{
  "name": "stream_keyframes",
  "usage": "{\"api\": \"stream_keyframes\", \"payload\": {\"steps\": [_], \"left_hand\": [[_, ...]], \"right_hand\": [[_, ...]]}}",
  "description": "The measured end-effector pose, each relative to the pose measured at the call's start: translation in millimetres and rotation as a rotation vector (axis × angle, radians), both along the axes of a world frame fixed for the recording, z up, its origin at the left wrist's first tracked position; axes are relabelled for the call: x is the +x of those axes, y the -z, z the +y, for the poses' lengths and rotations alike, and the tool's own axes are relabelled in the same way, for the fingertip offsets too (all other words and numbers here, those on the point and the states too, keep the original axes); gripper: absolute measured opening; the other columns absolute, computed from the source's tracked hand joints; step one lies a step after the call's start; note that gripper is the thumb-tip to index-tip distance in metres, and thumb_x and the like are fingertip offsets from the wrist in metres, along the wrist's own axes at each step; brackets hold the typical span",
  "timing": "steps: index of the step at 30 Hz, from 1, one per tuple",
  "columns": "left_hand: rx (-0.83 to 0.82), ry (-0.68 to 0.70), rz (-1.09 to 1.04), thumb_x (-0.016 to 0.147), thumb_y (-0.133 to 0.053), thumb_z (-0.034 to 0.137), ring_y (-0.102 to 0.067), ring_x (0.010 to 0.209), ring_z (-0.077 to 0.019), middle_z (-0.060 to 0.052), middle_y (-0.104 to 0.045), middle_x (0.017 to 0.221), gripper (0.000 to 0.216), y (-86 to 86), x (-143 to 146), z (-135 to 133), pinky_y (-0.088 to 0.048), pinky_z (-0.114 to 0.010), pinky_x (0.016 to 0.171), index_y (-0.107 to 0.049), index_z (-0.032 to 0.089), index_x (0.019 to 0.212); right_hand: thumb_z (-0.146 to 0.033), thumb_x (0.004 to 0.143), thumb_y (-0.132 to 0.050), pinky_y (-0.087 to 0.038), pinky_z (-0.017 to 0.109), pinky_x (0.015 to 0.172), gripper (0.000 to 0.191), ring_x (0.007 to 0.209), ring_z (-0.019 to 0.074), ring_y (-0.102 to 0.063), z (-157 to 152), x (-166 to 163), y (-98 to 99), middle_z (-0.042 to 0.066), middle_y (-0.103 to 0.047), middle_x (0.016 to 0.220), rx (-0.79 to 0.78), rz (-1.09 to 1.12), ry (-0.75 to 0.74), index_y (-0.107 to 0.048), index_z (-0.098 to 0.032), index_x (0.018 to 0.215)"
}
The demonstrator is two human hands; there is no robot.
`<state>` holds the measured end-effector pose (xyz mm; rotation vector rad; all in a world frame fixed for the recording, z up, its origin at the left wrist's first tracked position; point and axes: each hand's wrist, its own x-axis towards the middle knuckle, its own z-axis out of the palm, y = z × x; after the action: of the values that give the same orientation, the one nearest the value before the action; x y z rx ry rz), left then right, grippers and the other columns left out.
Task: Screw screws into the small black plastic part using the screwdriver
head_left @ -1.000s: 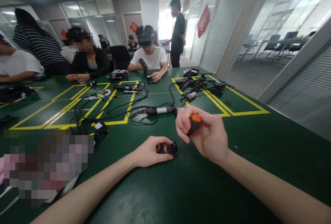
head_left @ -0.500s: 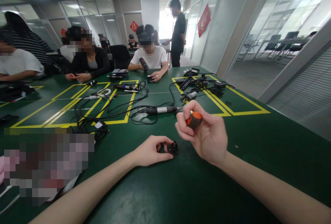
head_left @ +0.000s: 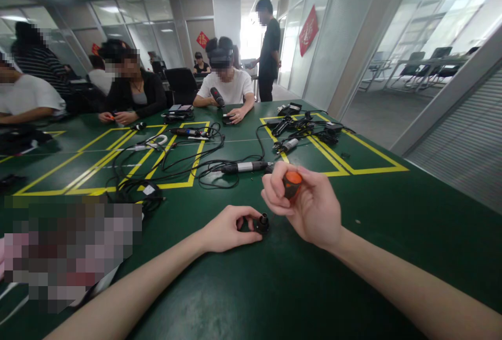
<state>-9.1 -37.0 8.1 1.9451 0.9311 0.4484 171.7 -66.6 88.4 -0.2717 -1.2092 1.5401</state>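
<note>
My left hand (head_left: 231, 229) rests on the green table (head_left: 204, 287), thumb and fingers closed around a small black round part (head_left: 262, 224). This part stands upright with a short tube-like stub on top. Above and to the right of it, my right hand (head_left: 304, 204) is raised off the table. Its fingers wrap a stubby orange and dark grey screwdriver handle (head_left: 292, 183), whose rounded end faces me. The shaft is hidden behind the fingers. The handle and the black part are apart.
Beyond my hands lies a silver-and-black corded electric screwdriver (head_left: 246, 167). Tangled black cables (head_left: 133, 178) spread to the left, more tools (head_left: 288, 145) to the right. Yellow tape (head_left: 329, 159) marks the table. A co-worker (head_left: 225, 83) sits opposite, holding a power drill (head_left: 217, 97).
My right hand has lowered slightly and shifted a little left with the screwdriver handle, which has turned a bit. My left hand keeps its hold on the black part.
</note>
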Motion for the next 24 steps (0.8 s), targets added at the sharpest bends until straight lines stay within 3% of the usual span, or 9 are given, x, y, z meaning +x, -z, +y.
{"api": "stream_keyframes", "payload": {"steps": [5, 16, 24], "left_hand": [[-0.010, -0.003, 0.002, 0.078, -0.078, 0.033, -0.043, 0.061, -0.0084, 0.003, -0.061, 0.077, 0.033, -0.3, -0.6, 0.1, -0.033, -0.022, 0.058, -0.074, 0.014, 0.105], [-0.011, -0.004, 0.004, 0.079, -0.078, 0.035, -0.043, 0.061, -0.0084, 0.003, -0.061, 0.077, 0.032, -0.3, -0.2, 0.0, -0.033, -0.022, 0.058, -0.074, 0.014, 0.104], [-0.024, -0.003, -0.006, 0.079, -0.078, 0.032, -0.045, 0.063, -0.0092, 0.003, -0.061, 0.078, 0.040, -1.5, -0.1, -0.9, -0.034, -0.023, 0.060, -0.073, 0.015, 0.115]], "right_hand": [[-0.042, 0.086, -0.048, -0.017, 0.021, 0.043, 0.021, 0.050, 0.0102, -0.021, -1.5, 0.6, -0.9, -0.006, -0.036, 0.059, 0.022, 0.003, -0.010, -0.050, -0.022, 0.082], [-0.037, 0.088, -0.046, -0.019, 0.022, 0.044, 0.014, 0.052, 0.0112, -0.024, 0.1, -1.0, 4.2, -0.006, -0.042, 0.063, 0.082, 0.003, 0.055, -0.049, -0.023, 0.089], [-0.035, 0.091, -0.047, -0.026, 0.023, 0.045, 0.014, 0.049, 0.0096, -0.033, 0.2, -2.7, 6.3, -0.005, -0.047, 0.068, 0.100, -0.016, 0.099, -0.052, -0.022, 0.089]]}}
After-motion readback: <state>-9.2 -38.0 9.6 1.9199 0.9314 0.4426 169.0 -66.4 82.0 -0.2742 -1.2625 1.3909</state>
